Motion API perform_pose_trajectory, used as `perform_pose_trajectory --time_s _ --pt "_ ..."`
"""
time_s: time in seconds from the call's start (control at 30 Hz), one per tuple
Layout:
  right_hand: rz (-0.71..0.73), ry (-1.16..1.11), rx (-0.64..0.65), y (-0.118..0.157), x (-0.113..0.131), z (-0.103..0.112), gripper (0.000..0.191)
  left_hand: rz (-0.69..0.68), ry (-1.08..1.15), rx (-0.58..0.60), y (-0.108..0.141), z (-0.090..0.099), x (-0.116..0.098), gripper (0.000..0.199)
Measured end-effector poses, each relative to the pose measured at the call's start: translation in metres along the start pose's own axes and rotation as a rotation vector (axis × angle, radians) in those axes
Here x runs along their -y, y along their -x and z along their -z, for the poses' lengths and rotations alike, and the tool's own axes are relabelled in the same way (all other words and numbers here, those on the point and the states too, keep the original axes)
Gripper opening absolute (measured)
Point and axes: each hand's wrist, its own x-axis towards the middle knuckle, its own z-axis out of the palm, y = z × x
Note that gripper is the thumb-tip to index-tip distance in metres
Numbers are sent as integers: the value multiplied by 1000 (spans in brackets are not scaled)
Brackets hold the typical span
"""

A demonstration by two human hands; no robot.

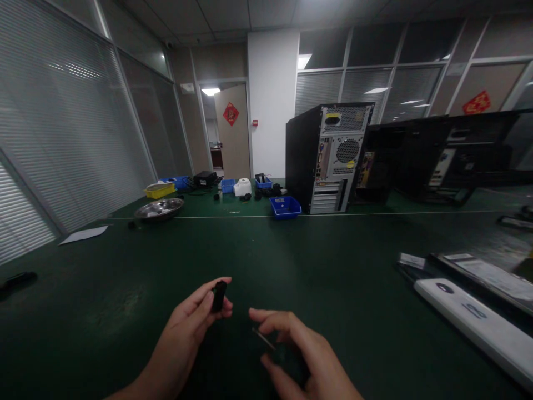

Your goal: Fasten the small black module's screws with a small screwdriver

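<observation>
My left hand (189,322) is closed around a small black block-shaped part (219,296), pinched upright between thumb and fingers above the green table (250,255). To its right, my right hand (306,355) has its fingers curled around what looks like a small screwdriver (264,338). The thin metal shaft points up and left toward the black part, and a gap lies between them. Its handle is dark and mostly hidden in the palm. The details of the black part are too dark and blurred to make out.
A white device (470,316) and a metal-cased drive (487,272) lie at the right. Farther back stand a computer tower (303,155), a blue tray (285,214), a metal bowl (145,214) and a yellow tray (160,193). A paper sheet (85,235) lies left.
</observation>
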Motion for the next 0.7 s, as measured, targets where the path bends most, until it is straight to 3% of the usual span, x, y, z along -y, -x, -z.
perform_pose_trajectory --time_s 0.23,0.47,0.6,0.7 --pt "46 -41 4 -3 1 1 31 10 11 -73 0 -7 -5 33" --pt "66 -67 -2 -3 -5 0 34 -68 -175 32 1 -3 -2 28" --pt "-11 -10 -19 -4 -5 1 17 -84 -257 119 1 1 3 28" --pt "-95 -12 -60 -7 -4 2 5 -21 -284 186 3 0 5 32"
